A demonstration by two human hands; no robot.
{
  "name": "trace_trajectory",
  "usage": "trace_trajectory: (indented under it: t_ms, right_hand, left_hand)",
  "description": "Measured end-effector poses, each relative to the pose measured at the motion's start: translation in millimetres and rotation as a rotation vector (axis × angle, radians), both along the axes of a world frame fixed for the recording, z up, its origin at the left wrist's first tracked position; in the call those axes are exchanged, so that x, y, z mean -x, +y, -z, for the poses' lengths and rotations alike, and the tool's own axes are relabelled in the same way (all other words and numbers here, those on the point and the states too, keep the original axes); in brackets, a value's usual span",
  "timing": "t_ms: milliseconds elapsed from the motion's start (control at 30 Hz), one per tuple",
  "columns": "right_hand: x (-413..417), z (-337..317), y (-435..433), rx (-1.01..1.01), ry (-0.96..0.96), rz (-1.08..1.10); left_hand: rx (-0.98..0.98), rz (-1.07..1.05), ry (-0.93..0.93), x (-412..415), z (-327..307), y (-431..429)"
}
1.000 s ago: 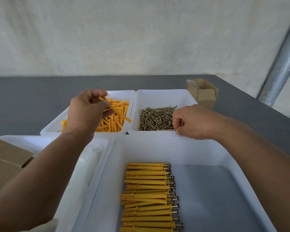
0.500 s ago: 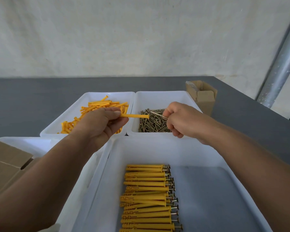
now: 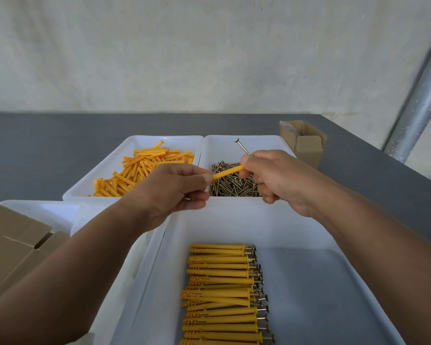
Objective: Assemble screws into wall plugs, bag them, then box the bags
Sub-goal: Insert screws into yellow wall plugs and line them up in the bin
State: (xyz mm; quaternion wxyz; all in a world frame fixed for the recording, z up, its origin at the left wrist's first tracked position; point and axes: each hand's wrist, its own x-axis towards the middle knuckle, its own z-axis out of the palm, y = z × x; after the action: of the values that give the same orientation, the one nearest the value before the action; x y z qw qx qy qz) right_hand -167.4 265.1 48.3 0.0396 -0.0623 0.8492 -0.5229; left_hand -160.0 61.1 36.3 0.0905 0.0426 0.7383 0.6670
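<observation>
yellow wall plug (image 3: 228, 171) hangs between my two hands, above the screw tray (image 3: 259, 140) with its pile of loose screws (image 3: 234, 185). my left hand (image 3: 169, 192) pinches the plug's left end between thumb and fingertips. my right hand (image 3: 276, 175) is curled round a screw (image 3: 241, 146), its head poking up past the fingers, and meets the plug's other end; i cannot tell whether the tip is inside. finished plugs (image 3: 219, 290) lie in a row in the near tray (image 3: 234, 220). loose plugs (image 3: 144, 168) fill the far left tray (image 3: 164, 138).
</observation>
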Motion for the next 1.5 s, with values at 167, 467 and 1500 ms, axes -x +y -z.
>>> trace_trajectory:
  t_ms: [167,467,1500]
  right_hand:
    - [3,1,2,0.028,0.039,0.085]
    - [14,1,13,0.198,0.132,0.258]
    - [6,0,5,0.273,0.187,0.322]
  left_hand:
    - [0.178,0.055,0.055,-3,0,1]
    - [0.235,0.115,0.049,-2,3,0]
    - [0.218,0.150,0.045,-4,3,3]
